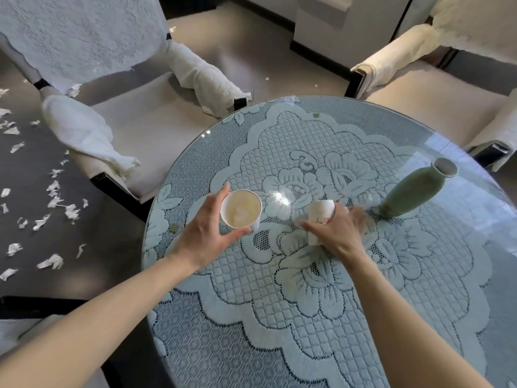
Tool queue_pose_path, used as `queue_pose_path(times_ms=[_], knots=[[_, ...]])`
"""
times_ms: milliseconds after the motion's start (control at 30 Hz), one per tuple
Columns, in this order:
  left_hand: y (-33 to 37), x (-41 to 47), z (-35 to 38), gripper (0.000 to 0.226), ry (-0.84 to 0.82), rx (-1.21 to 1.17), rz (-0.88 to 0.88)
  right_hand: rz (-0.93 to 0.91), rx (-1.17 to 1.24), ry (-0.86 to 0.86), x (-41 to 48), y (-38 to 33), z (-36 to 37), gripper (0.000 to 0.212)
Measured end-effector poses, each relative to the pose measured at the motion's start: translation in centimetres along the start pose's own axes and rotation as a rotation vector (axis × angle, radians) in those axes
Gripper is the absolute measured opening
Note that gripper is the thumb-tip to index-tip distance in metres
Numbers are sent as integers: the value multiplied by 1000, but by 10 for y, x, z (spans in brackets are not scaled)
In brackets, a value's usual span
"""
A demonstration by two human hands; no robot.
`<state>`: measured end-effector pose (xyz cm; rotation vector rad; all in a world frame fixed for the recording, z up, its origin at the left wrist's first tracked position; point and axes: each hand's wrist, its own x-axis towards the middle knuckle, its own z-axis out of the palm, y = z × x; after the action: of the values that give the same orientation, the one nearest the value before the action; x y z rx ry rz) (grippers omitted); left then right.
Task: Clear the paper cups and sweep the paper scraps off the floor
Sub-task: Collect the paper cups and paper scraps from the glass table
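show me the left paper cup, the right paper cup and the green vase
left paper cup [241, 211]: head view, inside bottom
right paper cup [321, 210]: head view, side wall
green vase [414, 191]: head view, body

A round desk [279, 317] has a shiny glass top. Under the glass lies a pale blue lace cloth [321, 278] with big flowers on it. A green vase [414, 191] with a white mouth stands near the right edge of the desk. A tiny green square [173, 228] sits by the left edge. An armchair [134, 130] with white covers stands past the left edge of the desk. Another armchair [436, 102], with cream covers, stands past the far right edge. A white cabinet [335, 29] stands well behind them.
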<state>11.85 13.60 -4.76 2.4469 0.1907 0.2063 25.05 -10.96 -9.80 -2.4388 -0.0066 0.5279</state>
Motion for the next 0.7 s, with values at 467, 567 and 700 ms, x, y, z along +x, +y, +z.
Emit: queue_pose_path(times_ms=[467, 567, 700], knots=[[26, -18, -41, 107, 174, -87, -165, -531, 160, -70, -48, -117, -25, 87], [20, -32, -71, 108, 275, -94, -213, -607, 130, -128, -63, -154, -14, 78], [-11, -59, -115, 80, 394, -50, -305, -683, 140, -157, -84, -207, 23, 63]])
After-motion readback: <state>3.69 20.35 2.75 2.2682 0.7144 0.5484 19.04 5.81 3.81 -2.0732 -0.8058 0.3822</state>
